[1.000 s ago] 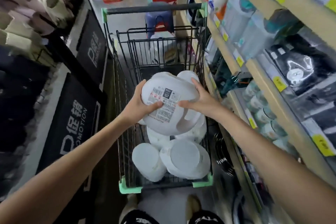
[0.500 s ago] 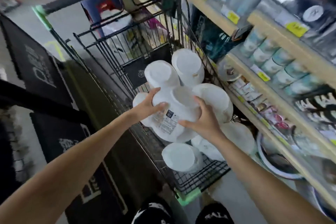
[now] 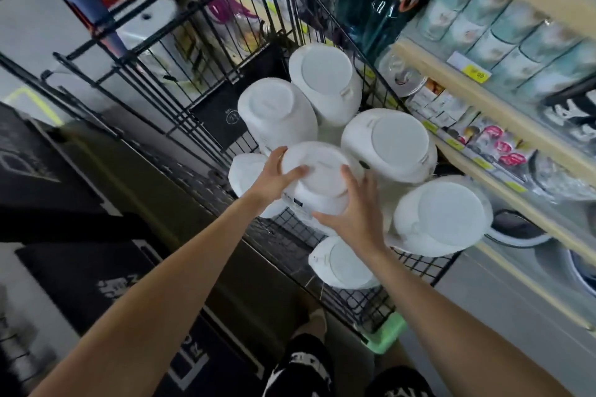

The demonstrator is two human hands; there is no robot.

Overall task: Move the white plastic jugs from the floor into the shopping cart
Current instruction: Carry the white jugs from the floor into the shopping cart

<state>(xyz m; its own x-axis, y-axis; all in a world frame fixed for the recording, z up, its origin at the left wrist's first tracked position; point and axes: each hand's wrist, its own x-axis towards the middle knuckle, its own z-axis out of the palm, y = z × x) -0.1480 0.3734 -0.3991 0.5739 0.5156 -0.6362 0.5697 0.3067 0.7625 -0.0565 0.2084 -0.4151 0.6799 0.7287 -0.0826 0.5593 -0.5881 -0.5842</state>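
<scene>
1. While both hands are on it, the white plastic jug (image 3: 317, 184) sits inside the shopping cart (image 3: 180, 84), on top of the pile. Its round base faces up and a printed label shows on its lower side.
2. The left hand (image 3: 274, 176) grasps its left edge, thumb across the base and fingers curled round the far side.
3. The right hand (image 3: 354, 216) presses the near right side, fingers spread and fairly straight, not clenched.
4. Six other jugs (image 3: 393, 142), also white and base-up, fill the cart around and under it. Two are at the far end, two by the right wall, one at the near end, and one on the left is partly hidden by the left hand.
5. The cart is black wire with a green corner bumper (image 3: 385, 337).
6. Just right of the cart, a wooden shelf (image 3: 451, 80) carries yellow price tags (image 3: 477, 74) and pale green wrapped rolls (image 3: 503, 29).
</scene>
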